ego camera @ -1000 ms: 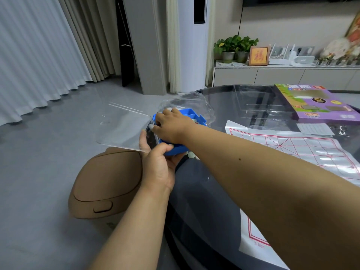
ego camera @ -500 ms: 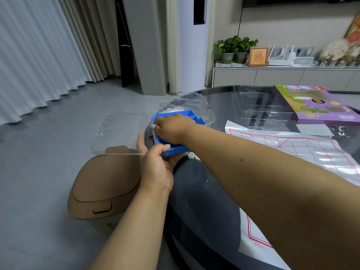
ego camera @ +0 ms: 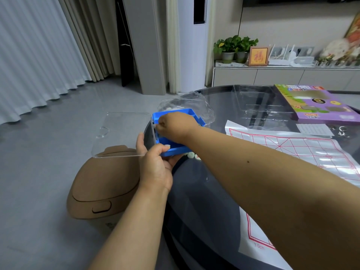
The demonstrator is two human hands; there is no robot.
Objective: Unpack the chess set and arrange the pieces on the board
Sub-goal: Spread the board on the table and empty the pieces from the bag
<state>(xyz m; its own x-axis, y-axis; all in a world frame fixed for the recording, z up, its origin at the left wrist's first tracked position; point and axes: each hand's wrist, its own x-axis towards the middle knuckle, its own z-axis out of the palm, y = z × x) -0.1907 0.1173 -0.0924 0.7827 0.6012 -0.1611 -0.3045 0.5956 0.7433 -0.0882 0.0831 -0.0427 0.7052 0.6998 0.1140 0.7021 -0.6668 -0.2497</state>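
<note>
A blue plastic case point(ego camera: 176, 150) sits at the left edge of the dark glass table point(ego camera: 210, 201), its clear lid point(ego camera: 120, 133) swung out flat over the floor. My left hand point(ego camera: 155, 166) grips the case's near corner, thumb on the blue rim. My right hand point(ego camera: 173, 125) reaches into the case with fingers curled, pinching a small pale piece at its left wall. Two pale round chess pieces point(ego camera: 191, 155) lie on the table just under the case. The paper board point(ego camera: 303, 151) with red grid lines lies spread to the right.
A crumpled clear bag point(ego camera: 196, 103) lies behind the case. A purple game box point(ego camera: 315, 105), a clear plastic tray point(ego camera: 261, 106), a slip of paper point(ego camera: 313, 129) and small metal rings point(ego camera: 341, 131) sit at the back right. A brown lidded bin point(ego camera: 105, 184) stands on the floor.
The clear lid has swung from tilted to lying flat, fully open to the left. My right hand has dipped deeper into the blue case. My left hand keeps its hold.
</note>
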